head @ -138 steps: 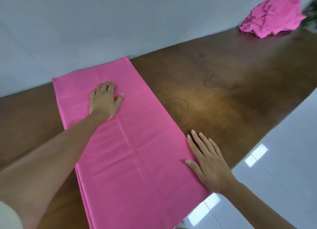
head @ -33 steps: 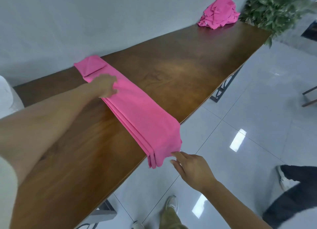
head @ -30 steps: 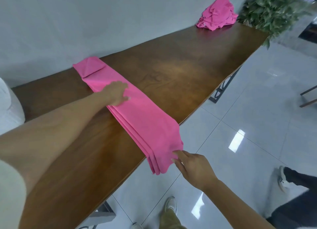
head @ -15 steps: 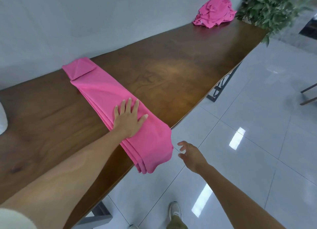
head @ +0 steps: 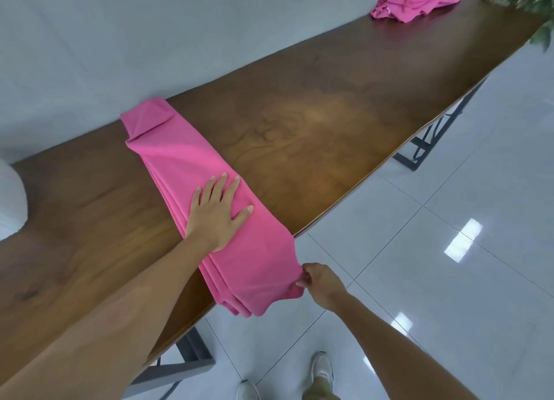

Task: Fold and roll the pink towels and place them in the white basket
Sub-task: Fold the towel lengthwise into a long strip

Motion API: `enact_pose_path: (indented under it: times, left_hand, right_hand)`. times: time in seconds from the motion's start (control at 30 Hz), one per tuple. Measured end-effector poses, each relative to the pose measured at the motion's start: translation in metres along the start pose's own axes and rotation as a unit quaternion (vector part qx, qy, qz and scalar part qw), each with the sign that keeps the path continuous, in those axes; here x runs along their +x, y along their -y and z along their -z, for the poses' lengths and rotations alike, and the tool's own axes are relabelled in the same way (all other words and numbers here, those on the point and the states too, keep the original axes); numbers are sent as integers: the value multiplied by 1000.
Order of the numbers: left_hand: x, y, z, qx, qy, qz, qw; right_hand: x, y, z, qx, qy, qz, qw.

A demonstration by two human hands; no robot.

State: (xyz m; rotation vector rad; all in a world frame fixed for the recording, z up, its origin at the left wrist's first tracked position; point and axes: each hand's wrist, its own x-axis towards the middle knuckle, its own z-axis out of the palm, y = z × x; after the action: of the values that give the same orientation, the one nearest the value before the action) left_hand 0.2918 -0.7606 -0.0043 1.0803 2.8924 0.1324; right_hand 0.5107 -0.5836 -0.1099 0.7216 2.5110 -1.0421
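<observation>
Left hand (head: 216, 216) flat on folded towel (head: 192, 162); right hand (head: 322, 284) pinching its corner.

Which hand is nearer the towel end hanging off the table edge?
Right. The right hand pinches that hanging end; the left hand presses flat on the folded towel farther up.

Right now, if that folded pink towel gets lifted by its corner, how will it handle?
Likely floppy: the folded towel droops off the table edge at its near end. Layers may fan apart; their edges sit staggered. Probably light: the right hand pinches just one corner.
</observation>
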Motion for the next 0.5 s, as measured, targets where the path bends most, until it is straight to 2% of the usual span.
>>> enact_pose_path:
  times: [0.2,0.33,0.5]
  left_hand:
    - [-1,0,0,3,4,5,1000]
    - [-1,-1,-1,7,12,11,1000]
    - [-4,-4,-2,11,16,19,1000]
  right_hand:
    - [-1,-4,1,7,12,18,1000]
    - [-2,-10,17,-66,46,32,996]
    - [-2,-21,21,-85,96,29,991]
